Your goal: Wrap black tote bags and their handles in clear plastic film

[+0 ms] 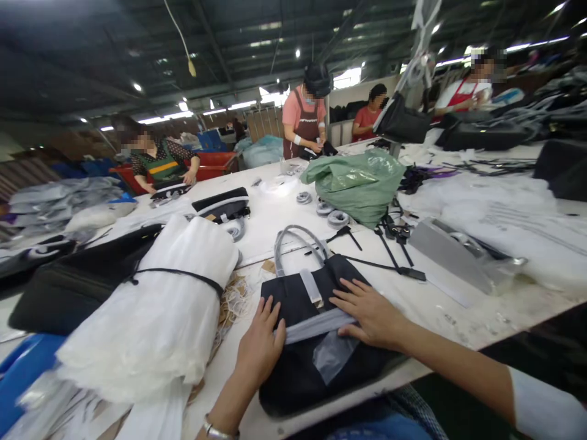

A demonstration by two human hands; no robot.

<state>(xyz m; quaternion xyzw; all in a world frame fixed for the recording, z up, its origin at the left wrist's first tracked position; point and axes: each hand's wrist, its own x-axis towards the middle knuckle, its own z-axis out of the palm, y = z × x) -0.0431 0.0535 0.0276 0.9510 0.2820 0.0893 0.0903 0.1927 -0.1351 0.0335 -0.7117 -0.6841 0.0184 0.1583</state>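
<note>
A black handbag (293, 382) lies flat on the table right in front of me, its wrapped grey handles (300, 231) pointing away. Across its middle runs a pale translucent wrapping strip (316, 325), and a clear plastic piece (335, 357) rests below that. A short white strip (310, 286) covers the clasp area. My left hand (262, 336) lies on the bag's left edge, fingers stretched out and touching the strip's end. On the right side my right hand (367, 310) is spread flat over the bag and the strip's other end. Neither hand is closed round anything.
A tied bundle of white foam sheets (156, 311) stands close on the left, beside another black bag (82, 281). Black straps (389, 247), a green plastic bag (358, 180) and a grey box-like holder (458, 253) lie beyond to the right. Several co-workers (305, 116) work across the table.
</note>
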